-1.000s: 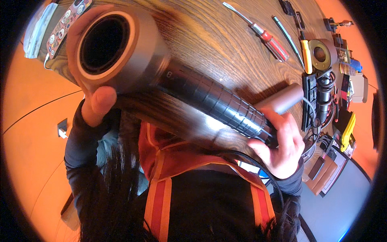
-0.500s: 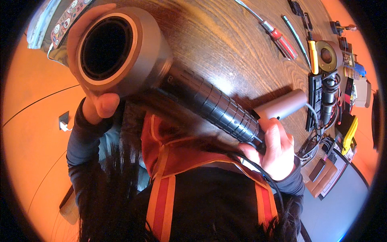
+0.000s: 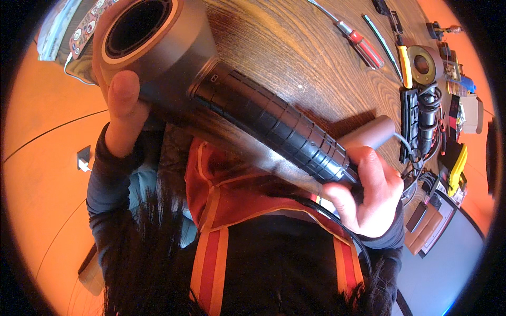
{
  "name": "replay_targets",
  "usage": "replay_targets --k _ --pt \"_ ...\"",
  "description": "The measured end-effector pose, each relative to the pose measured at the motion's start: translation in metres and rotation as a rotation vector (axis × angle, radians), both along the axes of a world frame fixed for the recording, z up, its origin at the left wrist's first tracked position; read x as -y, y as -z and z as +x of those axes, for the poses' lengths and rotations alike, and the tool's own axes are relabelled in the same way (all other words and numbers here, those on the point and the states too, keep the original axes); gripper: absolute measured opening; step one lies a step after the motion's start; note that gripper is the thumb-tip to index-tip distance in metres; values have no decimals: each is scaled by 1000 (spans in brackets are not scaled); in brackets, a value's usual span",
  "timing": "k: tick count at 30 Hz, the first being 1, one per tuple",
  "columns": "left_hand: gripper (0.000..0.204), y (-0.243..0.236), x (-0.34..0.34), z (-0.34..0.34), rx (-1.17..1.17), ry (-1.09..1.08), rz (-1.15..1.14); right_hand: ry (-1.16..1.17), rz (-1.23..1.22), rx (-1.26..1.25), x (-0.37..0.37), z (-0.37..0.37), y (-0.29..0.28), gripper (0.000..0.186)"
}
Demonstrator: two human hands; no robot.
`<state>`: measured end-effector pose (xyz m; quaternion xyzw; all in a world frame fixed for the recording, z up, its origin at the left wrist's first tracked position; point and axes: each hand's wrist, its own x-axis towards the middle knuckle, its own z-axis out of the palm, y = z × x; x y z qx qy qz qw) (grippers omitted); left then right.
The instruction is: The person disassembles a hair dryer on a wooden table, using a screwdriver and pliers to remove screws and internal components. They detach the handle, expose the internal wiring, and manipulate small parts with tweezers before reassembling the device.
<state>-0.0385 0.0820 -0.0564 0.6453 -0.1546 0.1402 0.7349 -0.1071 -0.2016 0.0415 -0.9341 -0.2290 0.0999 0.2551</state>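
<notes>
A grey hair dryer point(image 3: 176, 47) is held up slantwise above the wooden table, its round dark opening at the upper left. My left hand point(image 3: 125, 100) grips the dryer's head, thumb across the near side and most fingers hidden behind it. The black ribbed inner handle point(image 3: 274, 129) is bare of its outer cover and runs down to the right. Around its lower end my right hand point(image 3: 374, 195) is closed, with a black cord trailing below. Just beyond that hand a grey cylindrical sleeve point(image 3: 371, 131) lies on the table.
A red-handled screwdriver point(image 3: 365, 50) and a thin dark rod point(image 3: 380, 42) lie on the table point(image 3: 274, 42). To the right are a yellow-handled tool point(image 3: 405, 66), a round metallic ring part point(image 3: 423, 63), a coiled cord point(image 3: 431, 110) and a yellow object point(image 3: 457, 169).
The dryer's head has moved up and tilted further away, showing more of its side. My right hand has shifted slightly right and down with the handle end.
</notes>
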Motion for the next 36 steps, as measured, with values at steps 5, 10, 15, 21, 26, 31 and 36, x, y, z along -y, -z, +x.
replay_targets --k 5,10,15,21,26,31,36 --pt "100 2 -2 -3 4 10 5 8 23 19 0 1 -1 43" --pt "101 3 -3 -10 17 36 18 19 21 11 3 0 6 43" --pt "102 6 0 -17 35 79 54 18 34 -44 7 0 14 46" --pt "104 10 -3 -21 54 104 78 4 10 -41 7 1 18 48" --pt "105 2 2 -13 76 32 86 10 6 -17 5 1 17 44" --pt "104 18 -1 -27 97 -271 129 11 -44 1 3 -1 17 44" --pt "70 31 14 -91 284 -362 -19 0 -38 30 4 -3 23 42"
